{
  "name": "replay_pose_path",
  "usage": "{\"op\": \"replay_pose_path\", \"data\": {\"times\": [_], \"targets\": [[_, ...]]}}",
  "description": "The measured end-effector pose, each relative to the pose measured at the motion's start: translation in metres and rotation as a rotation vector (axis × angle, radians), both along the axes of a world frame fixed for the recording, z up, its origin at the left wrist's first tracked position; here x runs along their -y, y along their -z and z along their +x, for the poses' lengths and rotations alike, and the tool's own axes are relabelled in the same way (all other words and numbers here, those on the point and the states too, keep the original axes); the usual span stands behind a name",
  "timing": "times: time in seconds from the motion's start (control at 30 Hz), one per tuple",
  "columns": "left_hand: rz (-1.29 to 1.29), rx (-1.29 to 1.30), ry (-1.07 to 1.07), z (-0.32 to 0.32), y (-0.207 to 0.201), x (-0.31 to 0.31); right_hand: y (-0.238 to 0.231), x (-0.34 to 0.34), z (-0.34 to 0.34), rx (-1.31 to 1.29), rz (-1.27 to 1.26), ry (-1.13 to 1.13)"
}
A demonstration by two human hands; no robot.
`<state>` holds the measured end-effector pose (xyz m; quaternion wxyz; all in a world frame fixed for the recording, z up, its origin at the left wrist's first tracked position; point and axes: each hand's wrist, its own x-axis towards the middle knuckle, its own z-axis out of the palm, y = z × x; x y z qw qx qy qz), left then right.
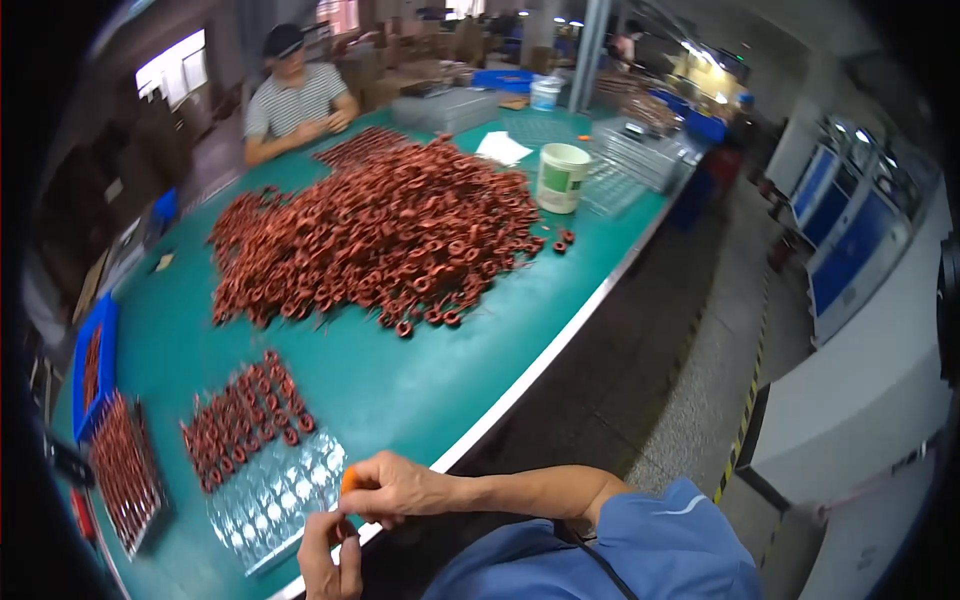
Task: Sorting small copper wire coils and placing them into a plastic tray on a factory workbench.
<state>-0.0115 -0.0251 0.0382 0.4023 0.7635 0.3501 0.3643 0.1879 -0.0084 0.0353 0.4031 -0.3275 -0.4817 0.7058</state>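
Note:
Both my hands meet over the table's near edge, beside a clear plastic tray (270,515) with rows of moulded pockets. My left hand (325,560) is closed, with a small reddish-brown ring (346,528) showing partly between its fingers. Just above it, my right hand (400,488) is bent in a pinch, its fingertips close to the left ones. Something orange (350,480) shows at the right fingertips; whether worn or held I cannot tell. The tray's far part carries rows of reddish-brown wire-wound rings (250,415), while its near pockets show bare plastic.
A large heap of the rings (390,230) covers the middle of the green table (400,385). At left are a filled tray (125,470) and a blue bin (95,365). A white bucket (563,178) stands beyond the heap. Across the table sits a person (298,105).

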Motion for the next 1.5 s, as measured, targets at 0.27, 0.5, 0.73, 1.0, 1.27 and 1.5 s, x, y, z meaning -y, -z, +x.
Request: {"op": "replay_pose_path", "data": {"times": [0.27,0.5,0.73,1.0,1.27,1.5], "targets": [[0.215,-0.372,0.143,0.018,-0.04,-0.006,0.004,0.004,0.02,0.089,0.093,0.024],[0.076,0.044,-0.041,0.03,-0.004,-0.009,0.02,0.009,0.013,0.58,1.044,0.652],[-0.403,0.901,0.219,0.045,0.022,-0.002,-0.012,0.0,0.019,0.198,0.205,0.303],[-0.465,0.81,0.157,0.038,0.02,0.011,0.005,-0.001,0.003,-0.096,0.23,0.115],[-0.557,0.769,0.015,0.04,0.018,0.004,0.01,-0.002,-0.002,-0.143,0.139,0.152],[-0.514,0.68,-0.128,0.043,0.028,0.005,0.012,-0.002,-0.011,-0.031,0.046,0.258]]}}
